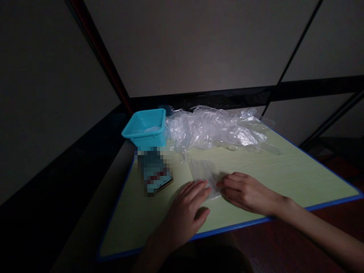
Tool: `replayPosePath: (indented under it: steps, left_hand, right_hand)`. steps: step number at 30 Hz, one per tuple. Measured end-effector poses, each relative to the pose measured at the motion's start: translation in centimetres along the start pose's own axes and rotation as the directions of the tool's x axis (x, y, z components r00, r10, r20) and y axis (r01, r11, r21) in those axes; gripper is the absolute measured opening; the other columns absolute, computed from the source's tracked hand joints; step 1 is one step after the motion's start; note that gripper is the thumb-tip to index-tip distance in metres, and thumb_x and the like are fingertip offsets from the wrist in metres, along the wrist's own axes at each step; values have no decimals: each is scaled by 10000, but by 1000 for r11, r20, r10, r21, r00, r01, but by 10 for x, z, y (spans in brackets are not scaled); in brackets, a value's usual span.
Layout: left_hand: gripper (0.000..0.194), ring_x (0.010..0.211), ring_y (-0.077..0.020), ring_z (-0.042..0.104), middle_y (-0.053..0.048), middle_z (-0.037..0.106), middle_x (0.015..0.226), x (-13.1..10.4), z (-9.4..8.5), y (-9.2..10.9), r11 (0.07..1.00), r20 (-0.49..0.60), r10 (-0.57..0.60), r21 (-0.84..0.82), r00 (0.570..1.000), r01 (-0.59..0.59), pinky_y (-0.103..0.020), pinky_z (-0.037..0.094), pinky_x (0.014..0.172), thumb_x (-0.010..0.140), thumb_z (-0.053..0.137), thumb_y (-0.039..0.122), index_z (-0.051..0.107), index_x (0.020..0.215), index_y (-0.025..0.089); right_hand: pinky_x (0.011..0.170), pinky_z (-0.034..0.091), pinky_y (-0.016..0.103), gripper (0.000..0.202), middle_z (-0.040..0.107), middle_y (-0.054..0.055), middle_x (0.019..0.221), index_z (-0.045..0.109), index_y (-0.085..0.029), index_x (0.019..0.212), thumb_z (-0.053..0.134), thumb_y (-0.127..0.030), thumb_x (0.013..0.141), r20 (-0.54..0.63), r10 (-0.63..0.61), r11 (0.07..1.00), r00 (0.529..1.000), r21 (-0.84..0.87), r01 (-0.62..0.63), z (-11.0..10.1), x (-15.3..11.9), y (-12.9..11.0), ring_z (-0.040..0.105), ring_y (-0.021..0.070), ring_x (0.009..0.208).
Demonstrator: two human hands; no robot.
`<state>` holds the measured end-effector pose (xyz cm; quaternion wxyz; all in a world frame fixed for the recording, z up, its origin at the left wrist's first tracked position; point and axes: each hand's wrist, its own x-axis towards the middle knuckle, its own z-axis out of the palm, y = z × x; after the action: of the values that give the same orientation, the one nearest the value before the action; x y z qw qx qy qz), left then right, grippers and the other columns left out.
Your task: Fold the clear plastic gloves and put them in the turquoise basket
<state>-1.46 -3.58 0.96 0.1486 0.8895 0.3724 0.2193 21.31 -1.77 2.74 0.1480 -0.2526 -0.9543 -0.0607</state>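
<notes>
A clear, flat plastic bag point(205, 172) lies on the table in front of me. My left hand point(189, 206) rests at its lower left edge, fingers stretched out and thumb apart, gripping nothing. On the bag's right side is my right hand point(246, 191), its fingers curled together at the plastic edge; the fingertips are partly hidden. Behind both hands spreads a heap of crumpled clear plastic bags point(210, 127).
A turquoise plastic basket point(145, 140) with something pale inside stands at the back left. Before it lies a phone point(155, 170), its screen blurred out. The pale table point(136, 223) has a blue edge, with cabinet panels point(193, 45) behind.
</notes>
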Motion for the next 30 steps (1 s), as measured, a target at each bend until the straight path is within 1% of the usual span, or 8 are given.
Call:
replayPosePath:
  steps: [6, 9, 12, 16, 19, 22, 26, 30]
  left_hand:
    - [353, 1225, -217, 420, -61, 496, 1315, 0, -3, 4, 997, 38, 23, 70, 999, -26, -415, 344, 1036, 809, 535, 141, 553, 1156, 204]
    - [412, 1266, -213, 366, -61, 447, 1360, 1, -5, 5, 994, 90, 23, 101, 996, -32, -427, 302, 1057, 821, 542, 162, 495, 1228, 206]
    - [487, 1316, -210, 282, -42, 372, 1414, 1, -6, 6, 992, 167, 43, 111, 985, -62, -451, 239, 1080, 830, 552, 223, 415, 1297, 230]
    - [581, 1348, -194, 197, -11, 280, 1458, 1, -6, 6, 991, 257, 69, 96, 964, -96, -449, 156, 1103, 838, 544, 287, 298, 1364, 257]
    - [618, 1358, -190, 157, -7, 234, 1474, 3, -7, 7, 991, 290, 73, 90, 954, -103, -437, 113, 1110, 844, 533, 324, 244, 1386, 260]
    - [645, 1360, -192, 147, -13, 209, 1480, 4, -7, 7, 991, 317, 63, 91, 946, -97, -429, 103, 1110, 840, 538, 372, 224, 1393, 260]
    - [697, 1365, -202, 118, -10, 180, 1489, 3, -7, 6, 990, 322, 65, 100, 944, -103, -440, 102, 1108, 825, 549, 407, 187, 1402, 261]
    - [768, 1371, -228, 52, -47, 131, 1500, -1, -5, 6, 989, 216, 50, 128, 975, -79, -462, 94, 1108, 792, 588, 376, 165, 1409, 204]
  right_hand:
    - [625, 374, 304, 202, 612, 51, 809, 600, -152, 834, 415, -138, 912, -32, -37, 987, 999, -156, 31, 6, -11, 2, 508, 168, 746]
    - [577, 342, 299, 277, 577, 35, 709, 596, -160, 770, 369, -126, 926, -92, -78, 984, 993, -165, 62, 4, -13, 1, 480, 159, 677]
    - [560, 324, 294, 294, 537, 18, 645, 585, -173, 687, 404, -152, 918, -127, -71, 992, 989, -117, 57, 4, -17, -2, 457, 145, 634]
    - [578, 354, 290, 172, 541, 18, 668, 624, -157, 877, 472, -236, 897, -105, -5, 999, 994, -48, 0, 5, -23, -6, 466, 147, 649]
    - [581, 366, 294, 213, 541, 24, 672, 602, -132, 1018, 462, -241, 899, -109, -3, 999, 994, -39, -2, 6, -25, -6, 471, 156, 664]
    - [588, 371, 299, 252, 541, 28, 685, 579, -121, 1076, 452, -257, 905, -77, 9, 999, 997, -45, -12, 7, -24, -6, 470, 160, 672]
    - [560, 340, 304, 198, 537, 18, 665, 623, -146, 910, 433, -200, 916, -78, 6, 993, 997, -114, -14, 6, -18, -4, 458, 153, 649]
    - [544, 313, 313, 273, 551, 12, 657, 608, -158, 752, 395, -120, 919, -89, -46, 985, 995, -168, 31, 3, -11, -2, 456, 148, 626]
